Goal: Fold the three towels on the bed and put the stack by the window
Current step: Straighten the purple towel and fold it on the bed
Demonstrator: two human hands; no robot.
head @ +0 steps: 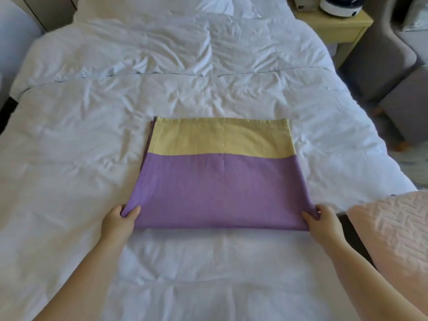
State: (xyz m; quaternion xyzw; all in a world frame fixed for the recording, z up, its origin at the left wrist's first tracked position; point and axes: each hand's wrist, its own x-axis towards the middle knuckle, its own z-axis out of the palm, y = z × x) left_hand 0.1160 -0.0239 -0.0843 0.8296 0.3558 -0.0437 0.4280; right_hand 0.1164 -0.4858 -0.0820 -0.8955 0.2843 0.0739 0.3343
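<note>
A purple-and-yellow towel (220,181) lies folded flat on the white bed (92,135), its yellow band on the far side and its purple part toward me. My left hand (120,220) pinches the near left corner of the purple part. At the near right corner, my right hand (323,220) grips the same towel between thumb and fingers. A pink textured towel (393,239) lies at the bed's right edge, close to my right forearm. No third towel is in view.
Pillows (208,5) lie at the head of the bed. A yellow nightstand (335,24) with a white device (340,4) stands at the far right. Grey upholstered seating (393,77) fills the right side beyond the bed.
</note>
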